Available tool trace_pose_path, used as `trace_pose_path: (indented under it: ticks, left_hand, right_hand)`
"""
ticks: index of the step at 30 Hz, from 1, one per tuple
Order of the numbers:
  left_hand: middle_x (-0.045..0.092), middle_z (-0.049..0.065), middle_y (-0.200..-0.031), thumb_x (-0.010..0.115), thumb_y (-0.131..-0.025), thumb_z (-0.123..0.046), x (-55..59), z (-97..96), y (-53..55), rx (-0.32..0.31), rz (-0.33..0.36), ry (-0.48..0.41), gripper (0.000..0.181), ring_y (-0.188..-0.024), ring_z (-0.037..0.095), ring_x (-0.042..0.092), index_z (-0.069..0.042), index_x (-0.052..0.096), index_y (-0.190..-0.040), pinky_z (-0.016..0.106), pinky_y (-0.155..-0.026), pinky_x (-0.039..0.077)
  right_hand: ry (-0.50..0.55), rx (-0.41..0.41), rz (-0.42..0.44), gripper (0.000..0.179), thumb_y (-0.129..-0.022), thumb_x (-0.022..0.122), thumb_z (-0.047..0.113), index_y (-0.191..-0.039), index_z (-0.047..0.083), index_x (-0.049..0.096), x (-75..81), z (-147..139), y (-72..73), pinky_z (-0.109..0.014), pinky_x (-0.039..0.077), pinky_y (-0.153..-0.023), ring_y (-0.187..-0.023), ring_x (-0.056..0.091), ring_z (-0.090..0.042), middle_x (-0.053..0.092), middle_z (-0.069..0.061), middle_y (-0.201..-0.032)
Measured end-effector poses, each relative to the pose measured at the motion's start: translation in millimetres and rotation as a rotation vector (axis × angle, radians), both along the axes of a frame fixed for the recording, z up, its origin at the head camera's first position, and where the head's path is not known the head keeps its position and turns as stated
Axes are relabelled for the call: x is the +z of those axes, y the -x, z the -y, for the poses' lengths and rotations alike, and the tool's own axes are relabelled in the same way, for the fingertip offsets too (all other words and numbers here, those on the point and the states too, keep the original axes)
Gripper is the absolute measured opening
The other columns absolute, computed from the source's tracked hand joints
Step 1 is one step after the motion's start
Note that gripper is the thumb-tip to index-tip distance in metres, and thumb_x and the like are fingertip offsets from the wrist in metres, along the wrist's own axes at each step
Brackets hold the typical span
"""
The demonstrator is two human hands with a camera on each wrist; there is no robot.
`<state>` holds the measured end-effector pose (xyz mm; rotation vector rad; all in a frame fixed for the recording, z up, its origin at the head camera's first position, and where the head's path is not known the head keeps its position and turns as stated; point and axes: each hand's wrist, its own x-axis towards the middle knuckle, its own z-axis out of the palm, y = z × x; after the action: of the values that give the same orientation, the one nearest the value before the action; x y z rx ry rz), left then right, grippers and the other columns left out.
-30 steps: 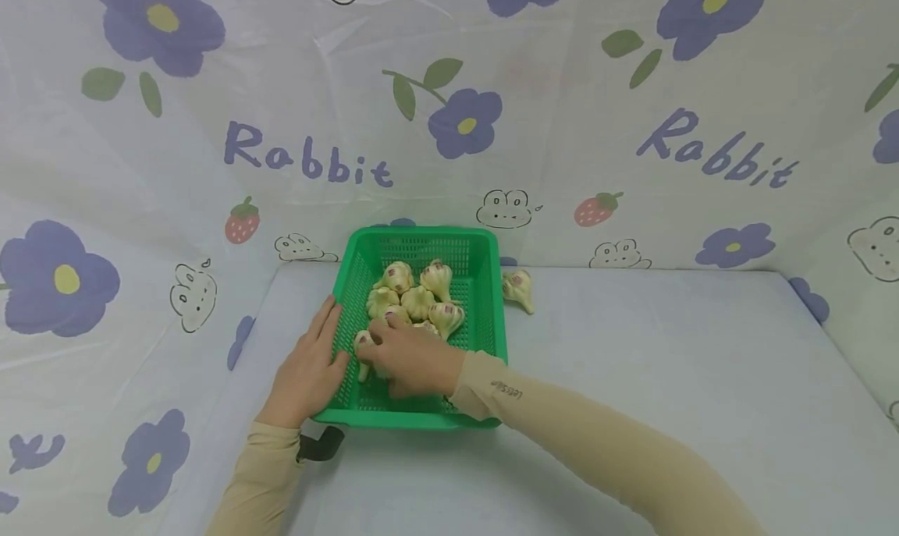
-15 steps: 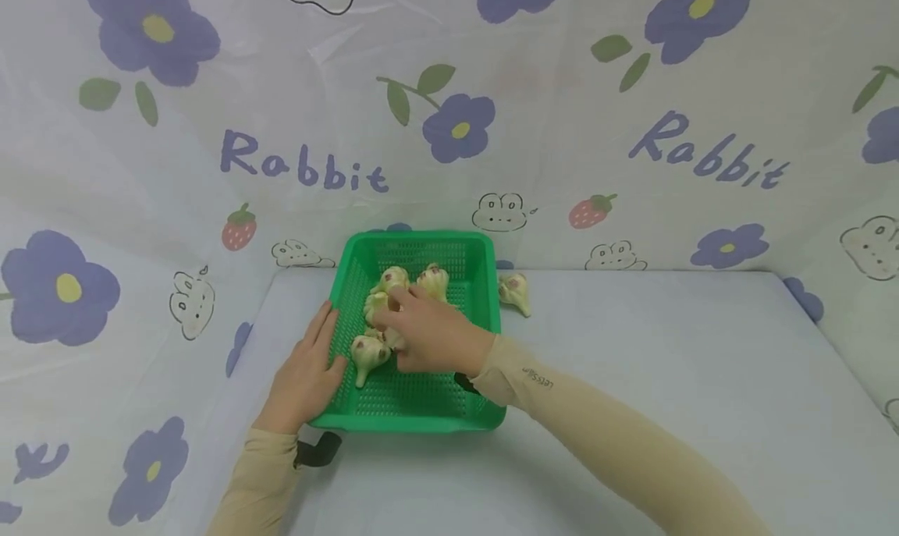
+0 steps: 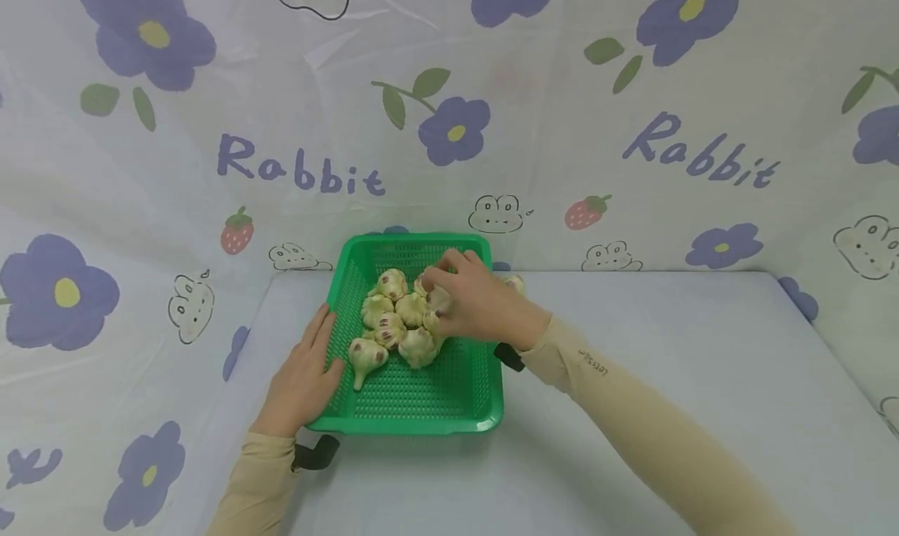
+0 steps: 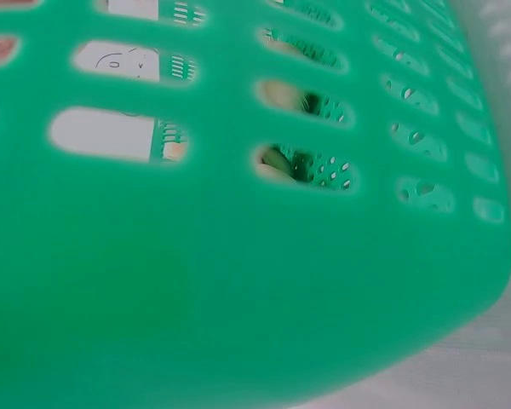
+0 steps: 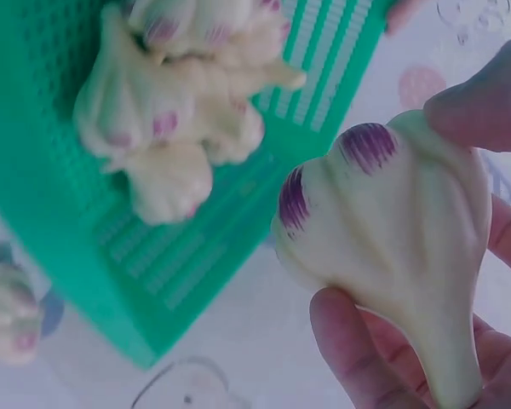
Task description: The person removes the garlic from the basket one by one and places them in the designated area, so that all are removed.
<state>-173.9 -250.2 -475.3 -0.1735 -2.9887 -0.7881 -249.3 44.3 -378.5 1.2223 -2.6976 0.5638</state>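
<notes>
My right hand point(image 3: 485, 302) is over the right side of a green plastic basket point(image 3: 414, 425). Thumb and fingers pinch a garlic bulb point(image 5: 392, 230), pale with purple marks, in the right wrist view. Several more garlic bulbs point(image 3: 412, 308) cluster in the basket's middle and left; the right hand partly covers those at the back right. Along the basket's left wall lies my left hand point(image 3: 302, 384), its fingers straight against the rim. The slotted basket wall point(image 4: 153, 290) fills most of the left wrist view, which does not show that hand's fingers.
Beyond the basket's right side, one garlic bulb point(image 3: 517, 284) lies on the white table point(image 3: 646, 395), partly hidden by the right hand. A fabric backdrop point(image 3: 548, 115) printed with flowers, rabbits and strawberries rises behind and at both sides.
The right hand has travelled from the basket's front left over the garlic bulbs to its right side, where it now holds one up. The left hand has stayed at the rim.
</notes>
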Motion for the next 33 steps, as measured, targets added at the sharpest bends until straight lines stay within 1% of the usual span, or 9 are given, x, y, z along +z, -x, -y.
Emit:
trace_pose_path:
  ticks: [3,6,10,13,17,20,25,28,33]
  left_hand:
    - [0.011,0.011,-0.176,0.048,-0.103,-0.018,-0.1,-0.2,0.4,-0.001,-0.001,0.000,0.072,-0.146,0.050,0.041,-0.006,0.017,-0.167,0.068,-0.111,0.041]
    - [0.011,0.010,-0.176,0.048,-0.103,-0.017,0.1,-0.4,0.7,-0.001,-0.003,-0.003,0.072,-0.146,0.050,0.041,-0.006,0.017,-0.167,0.068,-0.111,0.041]
    - [0.011,0.010,-0.176,0.048,-0.103,-0.017,1.2,-0.9,0.5,-0.001,-0.003,-0.005,0.072,-0.146,0.050,0.041,-0.006,0.017,-0.167,0.068,-0.110,0.041]
    - [0.011,0.010,-0.176,0.048,-0.103,-0.017,2.2,-1.1,0.5,-0.002,-0.004,-0.006,0.072,-0.146,0.050,0.041,-0.006,0.017,-0.167,0.068,-0.111,0.041]
    - [0.011,0.010,-0.176,0.048,-0.103,-0.017,2.0,-0.6,1.1,-0.002,-0.004,-0.005,0.072,-0.146,0.050,0.041,-0.006,0.017,-0.167,0.068,-0.111,0.041]
    - [0.011,0.010,-0.176,0.049,-0.104,-0.017,1.4,-0.2,1.4,-0.001,-0.002,-0.005,0.072,-0.146,0.050,0.041,-0.006,0.017,-0.167,0.068,-0.110,0.041]
    - [0.010,0.009,-0.176,0.049,-0.104,-0.017,-0.2,0.2,1.4,0.001,-0.001,-0.010,0.072,-0.147,0.050,0.039,-0.006,0.017,-0.168,0.068,-0.111,0.041]
    - [0.010,0.010,-0.176,0.049,-0.104,-0.017,-1.3,0.4,1.2,-0.002,-0.002,-0.013,0.072,-0.149,0.049,0.038,-0.006,0.017,-0.167,0.068,-0.113,0.039]
    - [0.011,0.010,-0.176,0.048,-0.104,-0.017,-1.2,-0.3,1.0,-0.002,-0.004,-0.017,0.072,-0.150,0.048,0.036,-0.006,0.017,-0.167,0.067,-0.114,0.038]
  right_hand:
    - [0.016,-0.035,-0.006,0.035,-0.081,0.081,0.012,-0.113,0.014,0.068,3.5,-12.7,5.1,-0.035,0.051,-0.073,-0.098,0.051,-0.027,0.058,-0.011,-0.117]
    - [0.032,-0.068,-0.001,0.036,-0.078,0.079,0.010,-0.113,0.014,0.069,6.0,-25.5,9.3,-0.034,0.053,-0.070,-0.099,0.053,-0.027,0.058,-0.012,-0.116]
    - [0.051,-0.119,0.012,0.035,-0.077,0.077,0.009,-0.111,0.013,0.069,7.0,-43.2,15.6,-0.039,0.055,-0.076,-0.107,0.055,-0.032,0.060,-0.012,-0.116]
    - [0.055,-0.184,0.050,0.034,-0.079,0.080,0.014,-0.111,0.015,0.069,7.3,-55.8,20.3,-0.044,0.056,-0.082,-0.113,0.054,-0.034,0.060,-0.012,-0.119]
    - [0.052,-0.249,0.098,0.035,-0.080,0.083,0.017,-0.112,0.014,0.069,6.3,-71.5,25.4,-0.048,0.056,-0.088,-0.115,0.053,-0.034,0.058,-0.012,-0.121]
    - [0.047,-0.263,0.090,0.037,-0.079,0.083,0.013,-0.113,0.011,0.070,3.6,-83.0,29.2,-0.049,0.055,-0.089,-0.113,0.054,-0.035,0.059,-0.014,-0.118]
    - [0.046,-0.269,0.085,0.038,-0.078,0.083,0.009,-0.114,0.008,0.070,-2.6,-100.6,35.8,-0.049,0.055,-0.085,-0.109,0.055,-0.035,0.060,-0.017,-0.117]
    - [0.036,-0.282,0.098,0.037,-0.078,0.081,0.006,-0.114,0.007,0.070,-7.8,-110.0,41.0,-0.050,0.054,-0.086,-0.109,0.055,-0.037,0.060,-0.019,-0.119]
    - [-0.004,-0.343,0.145,0.038,-0.081,0.079,0.006,-0.117,0.009,0.069,-18.7,-121.9,51.3,-0.050,0.055,-0.085,-0.110,0.053,-0.037,0.058,-0.019,-0.120]
